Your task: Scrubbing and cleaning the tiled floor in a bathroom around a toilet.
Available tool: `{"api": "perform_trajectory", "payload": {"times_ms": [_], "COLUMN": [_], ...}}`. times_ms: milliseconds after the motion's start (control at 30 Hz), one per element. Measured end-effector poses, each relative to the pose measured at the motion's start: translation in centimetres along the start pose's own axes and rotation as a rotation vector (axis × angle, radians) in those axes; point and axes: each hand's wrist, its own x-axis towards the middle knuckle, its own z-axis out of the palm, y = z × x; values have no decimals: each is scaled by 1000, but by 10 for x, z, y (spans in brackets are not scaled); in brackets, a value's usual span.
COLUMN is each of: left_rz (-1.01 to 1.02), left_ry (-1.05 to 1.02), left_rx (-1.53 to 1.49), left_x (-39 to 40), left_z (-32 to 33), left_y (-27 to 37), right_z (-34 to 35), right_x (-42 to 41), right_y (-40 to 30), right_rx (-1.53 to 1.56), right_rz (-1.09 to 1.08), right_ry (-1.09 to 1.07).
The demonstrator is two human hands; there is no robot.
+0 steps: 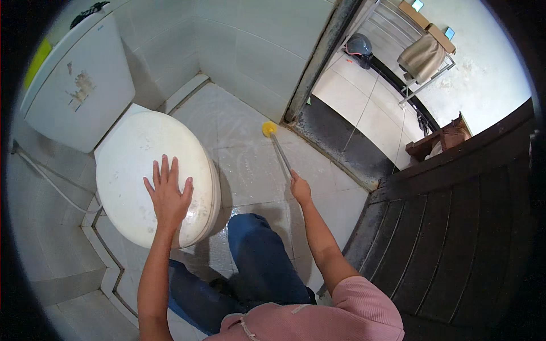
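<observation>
My left hand [168, 198] rests flat, fingers spread, on the closed white lid [132, 170] of a toilet. Grey marks and scuffs dot that lid. In my right hand [301, 188] is the thin metal-coloured handle [281, 150] of a brush, gripped near its end. The yellow round brush head [269, 128] touches the wet tiled floor [243, 170] close to the foot of the door frame. Behind the lid stands the toilet's white cistern [83, 81], with a patch of torn sticker residue on its front.
A dark wooden door [431, 243] stands at the right. Past the dark threshold [341, 132], a metal rack [426, 83] holds a draped cloth, with a helmet [359, 44] nearby. A white hose [55, 181] loops beside the toilet. Tiled walls [256, 47] bound the far side.
</observation>
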Motion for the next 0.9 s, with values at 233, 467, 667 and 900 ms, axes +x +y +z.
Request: {"api": "perform_trajectory", "payload": {"times_ms": [233,467,667,900], "left_rz": [-8,-23,17,-6], "left_ry": [-16,8,19,12], "left_rx": [6,64,9,43], "left_x": [3,-3,2,-3], "left_z": [-1,1,3,3], "left_y": [9,-2,11,-1], "right_z": [-26,-55,7,-4], "right_x": [-127,-212,-114,-144], "right_y": [167,182,141,122], "right_rx": [65,91,198,168], "right_rz": [328,686,142,305], "right_ry": [173,129,312,148]}}
